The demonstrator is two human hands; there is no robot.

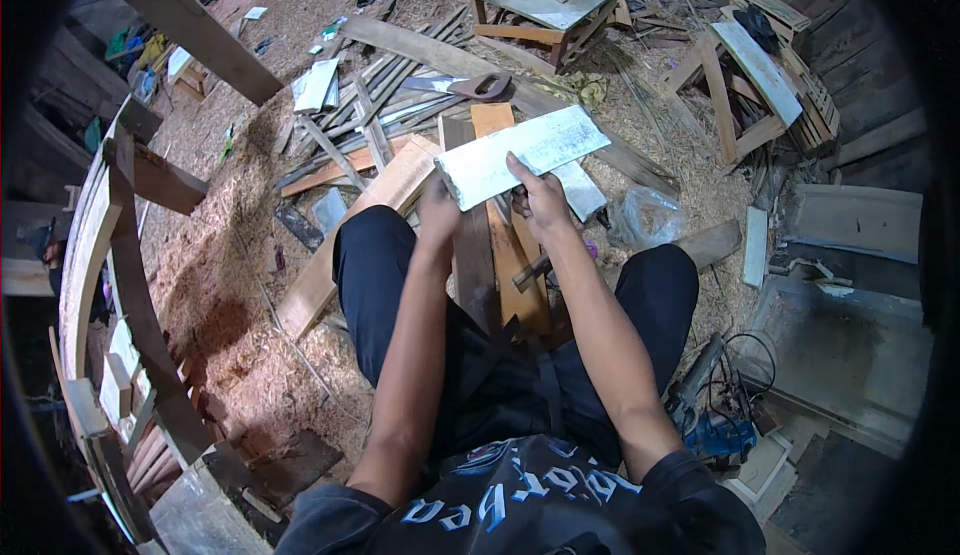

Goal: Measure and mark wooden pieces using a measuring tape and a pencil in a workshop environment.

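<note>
A white-painted board (525, 153) with a worn, scuffed face is held up in front of me, tilted with its right end higher. My left hand (438, 213) is closed at its lower left corner, the fingers blurred and partly hidden. My right hand (543, 203) grips the near edge, thumb on top and fingers underneath. Under it lies another white piece (580, 191). Between my knees, an orange-brown plank (518, 300) and a darker plank (474, 265) run away from me. What looks like a hammer head (530, 273) shows beside my right forearm, its handle hidden.
A handsaw (458, 85) lies on piled wood strips beyond the board. Low wooden stands (545, 0) are farther back. A clear plastic bag (648, 217) is near my right knee, a blue power tool (722, 435) at lower right. Curved timber framing (90, 265) rises at left; shavings cover the floor.
</note>
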